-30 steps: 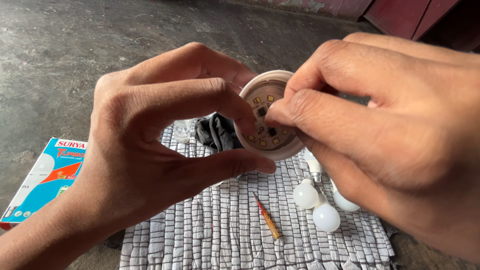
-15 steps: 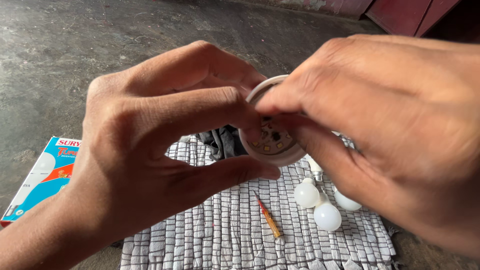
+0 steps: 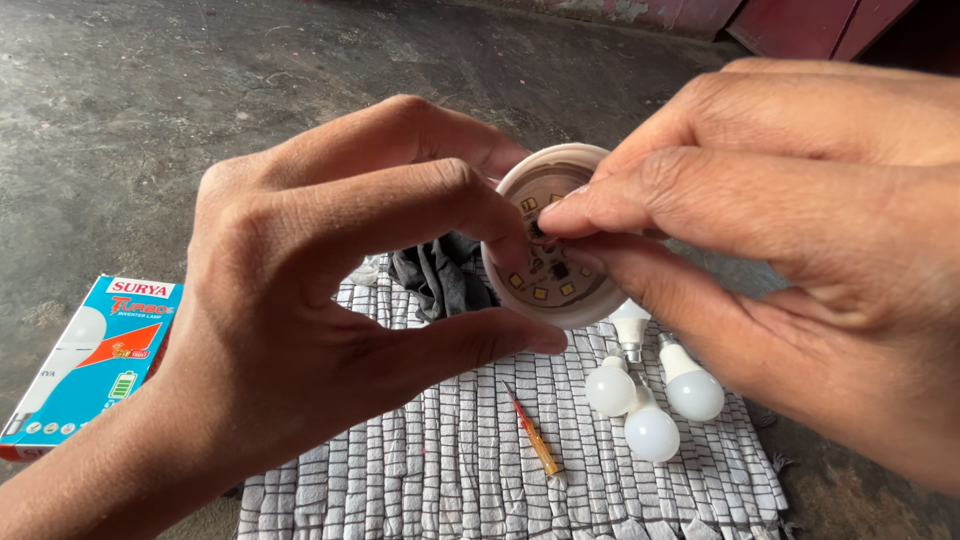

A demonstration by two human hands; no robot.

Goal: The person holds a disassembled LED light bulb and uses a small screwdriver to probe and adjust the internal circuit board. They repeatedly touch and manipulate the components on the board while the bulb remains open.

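My left hand (image 3: 330,330) grips the rim of an opened white lamp body (image 3: 556,290), held up with its round circuit board of small yellow chips facing me. The fingertips of my right hand (image 3: 790,240) press onto the middle of that board, pinching something too small to make out. Both hands hover above a white checked cloth (image 3: 450,470) on the ground.
On the cloth lie three small white bulbs (image 3: 650,400), an orange-handled screwdriver (image 3: 533,432) and a crumpled grey rag (image 3: 440,275). A blue bulb carton (image 3: 90,360) lies on the concrete floor at the left. Dark red wood stands at the top right.
My right hand has pulled back off the lamp, so the board shows again, and its fingertips now rest on the board's centre. The left hand still holds the lamp.
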